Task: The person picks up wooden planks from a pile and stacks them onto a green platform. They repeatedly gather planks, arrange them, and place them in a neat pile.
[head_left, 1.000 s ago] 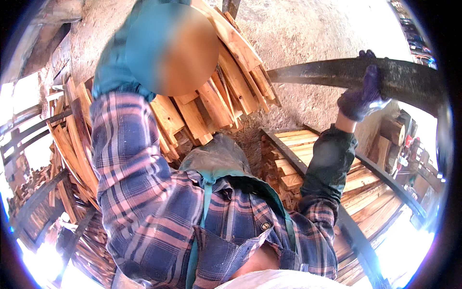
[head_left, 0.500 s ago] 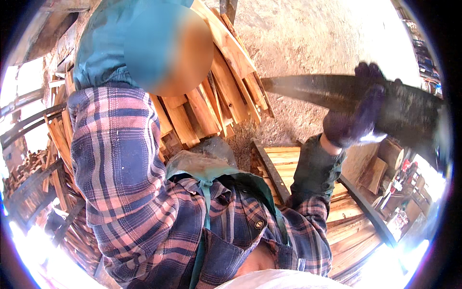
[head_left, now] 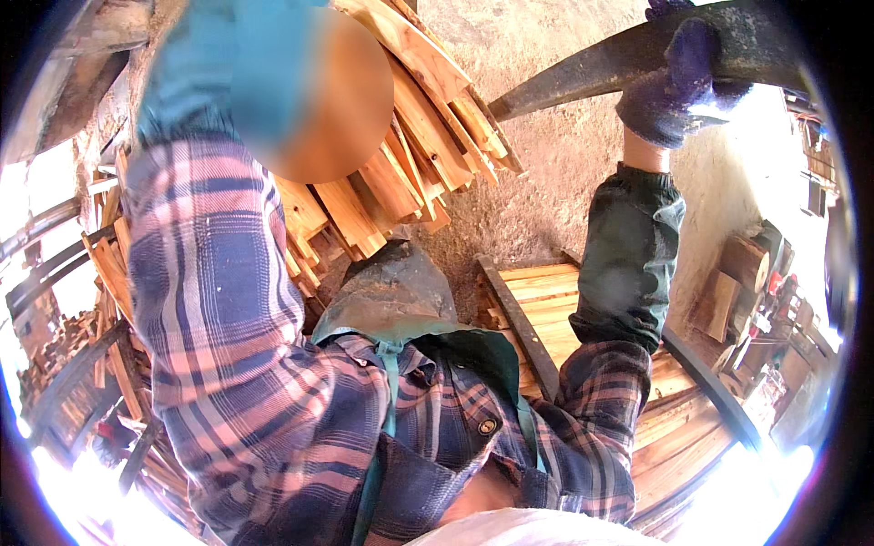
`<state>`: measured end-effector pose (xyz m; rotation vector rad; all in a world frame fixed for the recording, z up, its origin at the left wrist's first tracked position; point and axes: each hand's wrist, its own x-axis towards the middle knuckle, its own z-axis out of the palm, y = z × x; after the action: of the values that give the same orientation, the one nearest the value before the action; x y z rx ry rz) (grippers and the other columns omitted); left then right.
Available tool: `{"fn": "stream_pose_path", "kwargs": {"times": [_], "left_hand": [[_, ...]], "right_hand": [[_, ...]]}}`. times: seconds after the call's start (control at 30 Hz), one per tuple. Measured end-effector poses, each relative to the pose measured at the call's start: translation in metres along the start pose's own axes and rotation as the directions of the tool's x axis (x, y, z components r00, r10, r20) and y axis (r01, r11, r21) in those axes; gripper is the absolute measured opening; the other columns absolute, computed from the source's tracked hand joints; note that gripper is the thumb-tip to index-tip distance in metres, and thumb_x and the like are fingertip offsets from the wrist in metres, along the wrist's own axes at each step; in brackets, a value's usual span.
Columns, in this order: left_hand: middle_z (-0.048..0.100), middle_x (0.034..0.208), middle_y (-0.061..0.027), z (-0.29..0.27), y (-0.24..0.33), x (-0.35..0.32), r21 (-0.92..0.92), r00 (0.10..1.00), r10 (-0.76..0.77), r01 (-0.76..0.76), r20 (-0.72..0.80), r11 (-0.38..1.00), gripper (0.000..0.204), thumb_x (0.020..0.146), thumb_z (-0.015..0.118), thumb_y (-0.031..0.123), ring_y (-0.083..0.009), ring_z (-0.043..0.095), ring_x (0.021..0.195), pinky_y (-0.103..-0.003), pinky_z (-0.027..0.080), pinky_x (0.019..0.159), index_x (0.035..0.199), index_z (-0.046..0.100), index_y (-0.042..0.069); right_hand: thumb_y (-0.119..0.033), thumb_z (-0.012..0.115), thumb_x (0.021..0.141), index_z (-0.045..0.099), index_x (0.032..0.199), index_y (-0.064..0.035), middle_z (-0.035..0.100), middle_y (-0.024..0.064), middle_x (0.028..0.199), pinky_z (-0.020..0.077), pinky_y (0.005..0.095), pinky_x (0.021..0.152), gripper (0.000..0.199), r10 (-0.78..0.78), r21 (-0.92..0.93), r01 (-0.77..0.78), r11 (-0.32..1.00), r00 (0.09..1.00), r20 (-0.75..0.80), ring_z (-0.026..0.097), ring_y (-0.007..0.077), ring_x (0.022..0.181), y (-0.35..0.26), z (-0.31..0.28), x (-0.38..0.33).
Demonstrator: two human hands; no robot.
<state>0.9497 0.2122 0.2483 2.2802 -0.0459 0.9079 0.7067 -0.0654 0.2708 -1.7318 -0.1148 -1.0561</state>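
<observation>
My right hand point(head_left: 678, 96), in a dark purple-blue glove, is closed around a long dark piece point(head_left: 578, 80) that tapers to a narrow end at the left. Its surface looks worn, but its material and exact kind do not show. The piece is raised at the upper right, in front of a rough pale surface. My left arm point(head_left: 205, 237), in a plaid shirt and teal sleeve cover point(head_left: 187, 82), reaches up past the top left. Its hand does not show; a blurred round patch covers the area beside the sleeve.
Many sawn wooden strips point(head_left: 423, 136) lie stacked at the upper middle. Below my right arm, more boards point(head_left: 674, 446) lie between dark bars point(head_left: 519, 328). Wood blocks point(head_left: 742, 264) and clutter stand at the right. A heap of wood pieces point(head_left: 73, 355) fills the left side.
My right hand has moved up and slightly forward with the dark piece, which now tilts, its narrow end lower. More of my right forearm shows. My left sleeve has shifted slightly upward.
</observation>
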Motion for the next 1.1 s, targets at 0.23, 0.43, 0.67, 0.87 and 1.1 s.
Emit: {"fn": "stream_pose_path", "kwargs": {"times": [0.23, 0.43, 0.67, 0.87, 1.1], "left_hand": [[0.040, 0.151, -0.0100, 0.076, -0.053, -0.289, -0.027, 0.094, 0.162, -0.787, 0.982, 0.617, 0.091, 0.075, 0.076, 0.036, -0.0302, 0.037, 0.139, -0.047, 0.023, 0.118, 0.152, 0.028, 0.033], [0.071, 0.090, -0.0058, 0.050, -0.072, -0.329, -0.152, 0.116, 0.448, -0.842, 0.886, 0.518, 0.018, 0.084, 0.057, 0.021, -0.0279, 0.069, 0.088, -0.041, 0.055, 0.061, 0.089, 0.074, 0.019], [0.060, 0.067, 0.0019, -0.034, -0.054, -0.457, -0.211, 0.291, 0.641, -0.781, 0.710, 0.588, 0.011, 0.074, 0.060, 0.021, -0.0197, 0.062, 0.077, -0.040, 0.050, 0.085, 0.064, 0.062, 0.023], [0.064, 0.101, -0.0079, -0.067, -0.005, -0.535, -0.403, 0.247, 0.688, -0.658, 0.682, 0.636, 0.017, 0.069, 0.066, 0.019, -0.0271, 0.059, 0.103, -0.042, 0.044, 0.091, 0.086, 0.066, 0.015], [0.059, 0.131, -0.0085, -0.086, 0.016, -0.554, -0.092, 0.149, 0.276, -0.709, 0.950, 0.699, 0.033, 0.093, 0.045, 0.035, -0.0323, 0.042, 0.131, -0.054, 0.022, 0.112, 0.112, 0.068, 0.022]], "right_hand": [[-0.012, 0.068, 0.087, 0.052, 0.116, -0.0075, 0.061, 0.0052, 0.102, 0.0486, 0.0284, 0.079, 0.033, 0.054, 0.359, -0.027, 0.933, 0.996, -0.066, 0.058, 0.0143, 0.084, 0.014, 0.000, -0.013], [-0.020, 0.069, 0.089, 0.050, 0.122, -0.0049, 0.060, 0.0078, 0.113, 0.0464, 0.0309, 0.088, 0.041, 0.057, 0.217, -0.042, 0.975, 0.996, -0.065, 0.057, 0.0171, 0.097, 0.009, 0.001, -0.019], [-0.028, 0.070, 0.090, 0.046, 0.129, -0.0019, 0.060, 0.0109, 0.126, 0.0439, 0.0338, 0.099, 0.053, 0.142, -0.326, -0.122, 0.937, 0.989, 0.039, 0.057, 0.0203, 0.111, 0.034, -0.016, -0.037], [-0.013, 0.050, 0.095, 0.058, 0.115, -0.0053, 0.060, 0.0113, 0.111, 0.0455, 0.0336, 0.095, 0.023, 0.457, -0.735, 0.545, 0.404, 0.575, 0.678, 0.056, 0.0234, 0.108, 0.017, -0.059, -0.217], [-0.027, 0.066, 0.088, 0.063, 0.115, -0.0012, 0.069, 0.0168, 0.108, 0.0493, 0.0379, 0.093, 0.037, 0.693, -0.475, -0.575, 0.666, 0.244, 0.678, 0.065, 0.0263, 0.100, -0.150, -0.173, -0.436]]}}
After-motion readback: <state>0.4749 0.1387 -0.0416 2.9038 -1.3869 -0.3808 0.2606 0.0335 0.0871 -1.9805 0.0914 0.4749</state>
